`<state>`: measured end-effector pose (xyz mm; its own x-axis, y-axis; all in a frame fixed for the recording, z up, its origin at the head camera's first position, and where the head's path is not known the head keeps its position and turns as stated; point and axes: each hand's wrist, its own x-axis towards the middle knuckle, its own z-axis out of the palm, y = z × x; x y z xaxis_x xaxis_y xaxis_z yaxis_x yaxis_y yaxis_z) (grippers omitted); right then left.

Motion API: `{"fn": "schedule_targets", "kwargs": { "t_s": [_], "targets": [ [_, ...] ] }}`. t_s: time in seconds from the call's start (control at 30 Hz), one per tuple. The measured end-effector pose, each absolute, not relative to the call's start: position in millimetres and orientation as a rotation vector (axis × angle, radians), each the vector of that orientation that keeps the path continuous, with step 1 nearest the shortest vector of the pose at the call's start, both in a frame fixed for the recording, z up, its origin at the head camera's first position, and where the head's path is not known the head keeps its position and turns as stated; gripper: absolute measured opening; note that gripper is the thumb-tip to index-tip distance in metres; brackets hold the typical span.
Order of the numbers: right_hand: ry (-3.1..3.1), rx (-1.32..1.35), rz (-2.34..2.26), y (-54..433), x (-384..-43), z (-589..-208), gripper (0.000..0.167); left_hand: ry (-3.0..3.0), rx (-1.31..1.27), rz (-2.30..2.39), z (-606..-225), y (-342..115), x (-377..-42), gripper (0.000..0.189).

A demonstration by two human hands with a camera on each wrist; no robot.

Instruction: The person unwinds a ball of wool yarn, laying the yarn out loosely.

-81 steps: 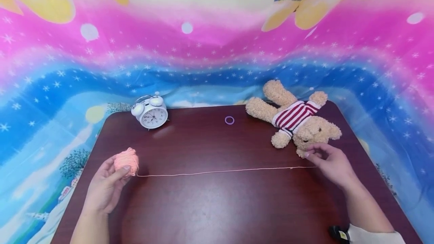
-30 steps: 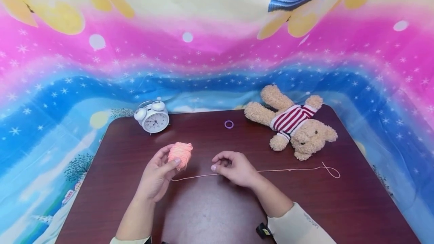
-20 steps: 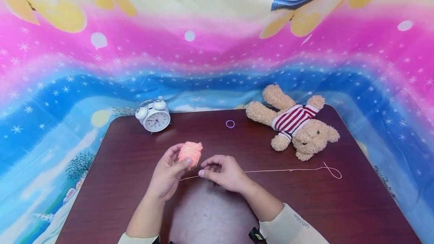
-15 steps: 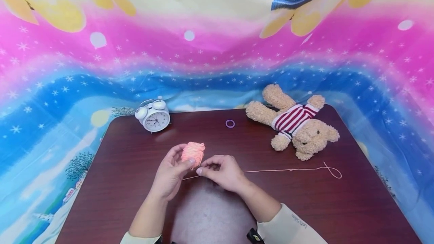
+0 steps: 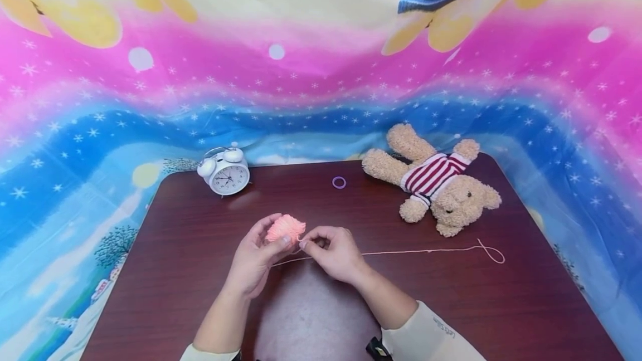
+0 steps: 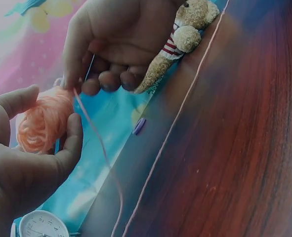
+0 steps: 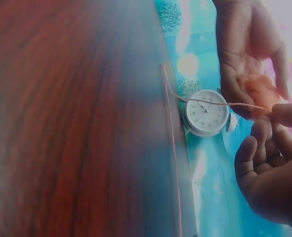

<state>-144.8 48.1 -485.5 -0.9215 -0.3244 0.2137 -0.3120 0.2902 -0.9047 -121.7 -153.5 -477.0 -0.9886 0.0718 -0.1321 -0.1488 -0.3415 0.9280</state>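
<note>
A small ball of peach yarn (image 5: pixel 285 228) is held up between the thumb and fingers of my left hand (image 5: pixel 251 261), over the middle of the table. My right hand (image 5: pixel 337 254) sits right beside it, thumb and forefinger pinching the yarn strand (image 7: pixel 247 104) close to the ball. In the left wrist view, the strand (image 6: pixel 99 136) drops from the pinch, turns at the bottom edge and runs back along the table. Its loose end forms a small loop (image 5: pixel 494 254) on the right, below the teddy bear (image 5: pixel 441 183).
A white twin-bell alarm clock (image 5: pixel 228 174) stands at the back left. The purple ring (image 5: pixel 339 183) lies near the back edge. The bear, in a striped shirt, lies on its back at the right. A printed cloth (image 5: pixel 311 82) hangs round the dark wooden table (image 5: pixel 200 222).
My right hand has come left from beside the bear to the ball and now pinches the strand there. My left hand has carried the ball rightward and tilted it. The strand's end loop stays behind.
</note>
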Motion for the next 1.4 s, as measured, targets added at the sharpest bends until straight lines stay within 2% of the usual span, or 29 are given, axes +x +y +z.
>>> {"fn": "schedule_targets", "kwargs": {
  "t_s": [0.37,0.63,0.9,1.23,1.4],
  "targets": [
    [2.498,-0.493,-1.895,69,-155,-471,0.006,1.847,-0.130,2.339,-488,-168,-114,0.060],
    [2.516,-0.432,-1.876,87,-162,-468,0.008,1.793,-0.011,2.291,-492,-179,-108,0.057],
    [2.530,-0.386,-1.836,96,-162,-471,0.010,1.521,0.163,2.455,-495,-184,-108,0.038],
    [2.535,-0.387,-1.810,105,-161,-477,0.010,1.394,-0.062,2.636,-491,-185,-110,0.026],
    [2.543,-0.391,-1.805,115,-161,-477,0.008,1.423,-0.231,2.660,-490,-190,-112,0.035]
  ]
}}
